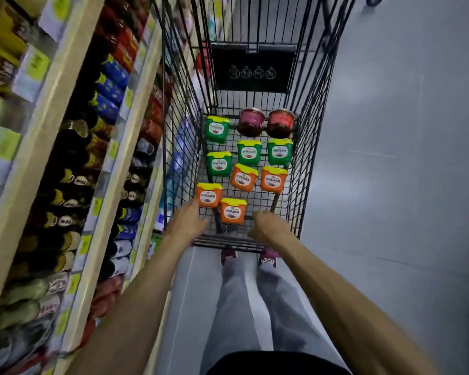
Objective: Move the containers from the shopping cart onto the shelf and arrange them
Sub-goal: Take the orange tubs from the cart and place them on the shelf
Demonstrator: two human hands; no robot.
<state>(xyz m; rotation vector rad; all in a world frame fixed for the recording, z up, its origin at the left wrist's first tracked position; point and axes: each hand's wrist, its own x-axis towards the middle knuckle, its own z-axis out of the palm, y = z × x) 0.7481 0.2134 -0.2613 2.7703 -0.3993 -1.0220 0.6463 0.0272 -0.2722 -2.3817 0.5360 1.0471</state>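
My left hand (191,220) and right hand (267,226) reach into the cart (306,158), fingers (197,205) loose and empty, and a fast grab could knock the orange tub (210,195) over.

shopping cart (309,125): black wire
12 o'clock tubs (217,129): green, yellow lids
6 o'clock tubs (232,212): orange, yellow lids
jars (251,123): dark red
floor (390,158): grey

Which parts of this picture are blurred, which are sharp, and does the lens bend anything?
Head view: shelves at left smeared by motion blur; tubs in the cart fairly sharp; wide lens bows the cart wires; faint glare on the floor.
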